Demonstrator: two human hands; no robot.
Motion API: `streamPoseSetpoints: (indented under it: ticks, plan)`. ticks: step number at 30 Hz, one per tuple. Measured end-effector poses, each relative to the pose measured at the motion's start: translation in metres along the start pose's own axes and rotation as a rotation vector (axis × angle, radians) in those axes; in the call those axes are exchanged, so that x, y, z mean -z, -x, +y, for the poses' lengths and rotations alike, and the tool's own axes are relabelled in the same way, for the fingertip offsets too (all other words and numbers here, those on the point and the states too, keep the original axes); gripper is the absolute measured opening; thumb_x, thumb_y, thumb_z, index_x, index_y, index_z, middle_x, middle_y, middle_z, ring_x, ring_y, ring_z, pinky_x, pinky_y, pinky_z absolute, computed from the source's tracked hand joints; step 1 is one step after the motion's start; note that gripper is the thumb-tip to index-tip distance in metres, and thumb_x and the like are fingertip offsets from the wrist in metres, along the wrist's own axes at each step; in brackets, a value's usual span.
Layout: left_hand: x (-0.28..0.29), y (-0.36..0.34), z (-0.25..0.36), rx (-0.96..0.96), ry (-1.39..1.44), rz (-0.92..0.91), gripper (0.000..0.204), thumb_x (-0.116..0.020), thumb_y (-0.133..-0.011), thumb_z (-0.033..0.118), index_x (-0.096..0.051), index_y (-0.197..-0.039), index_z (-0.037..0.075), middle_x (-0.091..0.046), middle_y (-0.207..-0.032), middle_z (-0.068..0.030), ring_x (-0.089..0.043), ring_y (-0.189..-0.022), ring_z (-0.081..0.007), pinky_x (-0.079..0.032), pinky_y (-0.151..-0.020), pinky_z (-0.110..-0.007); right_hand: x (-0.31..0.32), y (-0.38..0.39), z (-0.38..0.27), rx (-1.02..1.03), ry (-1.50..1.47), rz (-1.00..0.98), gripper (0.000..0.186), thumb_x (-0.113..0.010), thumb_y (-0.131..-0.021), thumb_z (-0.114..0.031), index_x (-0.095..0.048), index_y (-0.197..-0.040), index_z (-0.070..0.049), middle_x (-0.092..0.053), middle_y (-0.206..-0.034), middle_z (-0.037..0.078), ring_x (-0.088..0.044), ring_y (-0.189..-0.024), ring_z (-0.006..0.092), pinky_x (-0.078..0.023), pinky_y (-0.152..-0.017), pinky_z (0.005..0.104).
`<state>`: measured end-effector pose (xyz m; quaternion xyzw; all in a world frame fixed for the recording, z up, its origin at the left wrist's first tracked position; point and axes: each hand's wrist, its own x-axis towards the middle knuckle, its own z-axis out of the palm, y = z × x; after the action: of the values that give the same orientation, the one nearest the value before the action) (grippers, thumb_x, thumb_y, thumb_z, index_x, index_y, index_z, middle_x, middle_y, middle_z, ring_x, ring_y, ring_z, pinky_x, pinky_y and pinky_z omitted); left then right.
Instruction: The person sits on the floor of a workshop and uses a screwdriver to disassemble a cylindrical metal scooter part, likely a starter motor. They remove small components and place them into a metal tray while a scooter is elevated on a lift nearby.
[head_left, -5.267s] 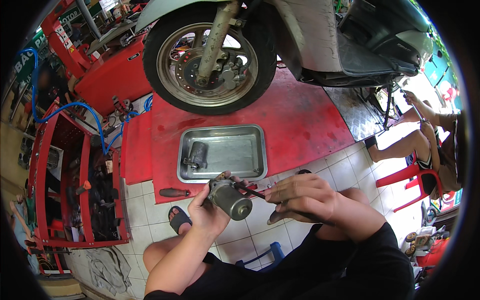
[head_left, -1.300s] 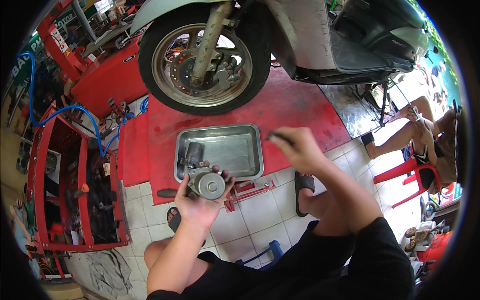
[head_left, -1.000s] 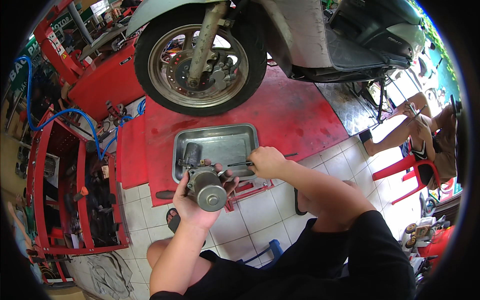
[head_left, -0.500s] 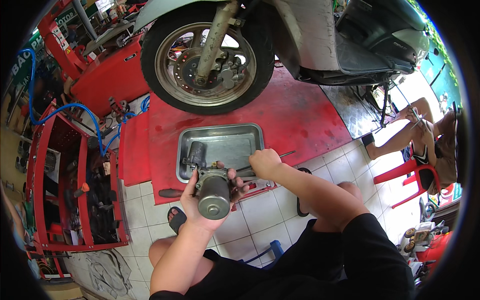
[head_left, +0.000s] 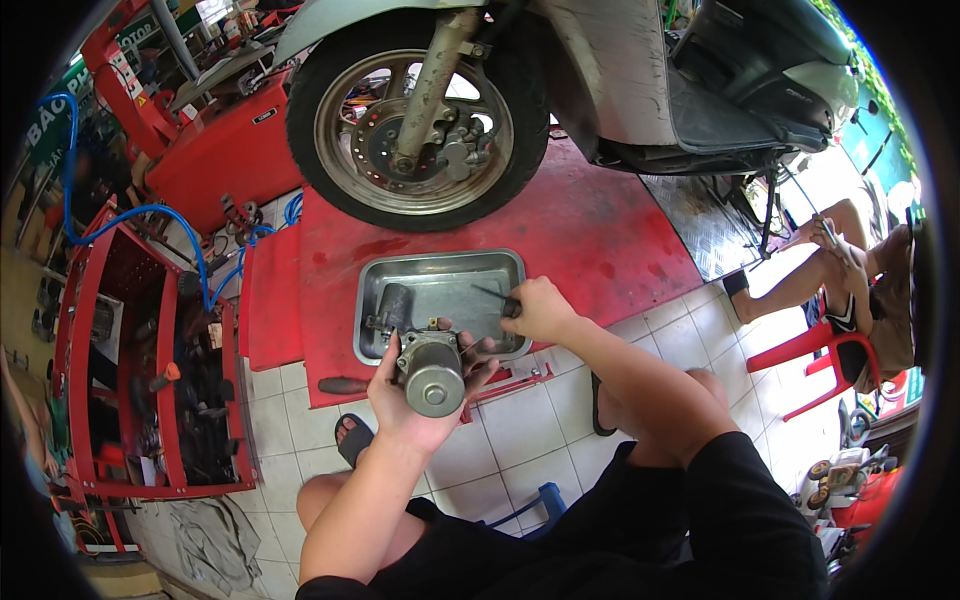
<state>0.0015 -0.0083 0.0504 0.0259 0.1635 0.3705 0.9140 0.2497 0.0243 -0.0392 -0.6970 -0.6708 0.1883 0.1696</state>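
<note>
Gripping a dark screwdriver (head_left: 511,308) in the closed fingers of the right hand (head_left: 544,311). Curling the fingers of the left hand (head_left: 412,422) around a cylindrical metal motor (head_left: 434,377), close to a steel tray (head_left: 450,292) with a smaller cylinder (head_left: 397,303) inside, on a red platform (head_left: 600,235) near a scooter wheel (head_left: 374,150).

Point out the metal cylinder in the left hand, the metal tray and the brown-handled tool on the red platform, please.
Metal cylinder (head_left: 434,386): head view, on its round end face.
Metal tray (head_left: 445,297): head view, on its bare floor.
Brown-handled tool (head_left: 343,385): head view, on its handle.
</note>
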Motion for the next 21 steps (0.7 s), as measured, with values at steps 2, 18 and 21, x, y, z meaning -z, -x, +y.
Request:
streamPoseSetpoints:
  ticks: [2, 18, 21]
  plan:
    - [0.001, -0.002, 0.001, -0.026, 0.015, 0.016, 0.053, -0.031, -0.103, 0.046, -0.06, -0.121, 0.006, -0.064, -0.11, -0.0179, -0.055, -0.12, -0.0406, -0.04, -0.109, -0.053, 0.005, -0.003, 0.001, -0.032, -0.142, 0.074, 0.032, -0.079, -0.066, -0.024, -0.072, -0.079, 0.004, -0.07, -0.073, 0.02, -0.071, -0.076, 0.0363, -0.058, -0.076, 0.042]
    - [0.02, -0.022, 0.011, -0.239, 0.172, 0.073, 0.054, -0.028, -0.104, 0.041, -0.056, -0.124, 0.0, -0.059, -0.12, -0.0219, -0.05, -0.126, -0.0449, -0.034, -0.115, -0.061, 0.018, 0.015, -0.043, -0.093, -0.772, 0.224, 0.024, -0.075, -0.089, -0.018, -0.072, -0.105, 0.001, -0.073, -0.086, 0.008, -0.061, -0.072, 0.0121, -0.051, -0.068, 0.032]
    - [0.019, -0.027, 0.012, -0.319, 0.185, 0.139, 0.051, -0.031, -0.104, 0.041, -0.055, -0.126, 0.001, -0.057, -0.128, -0.0218, -0.051, -0.126, -0.0459, -0.036, -0.114, -0.062, 0.037, 0.051, -0.081, -0.137, -0.602, 0.143, 0.023, -0.078, -0.086, -0.017, -0.071, -0.097, 0.001, -0.07, -0.079, 0.011, -0.059, -0.064, 0.0167, -0.049, -0.061, 0.0335]
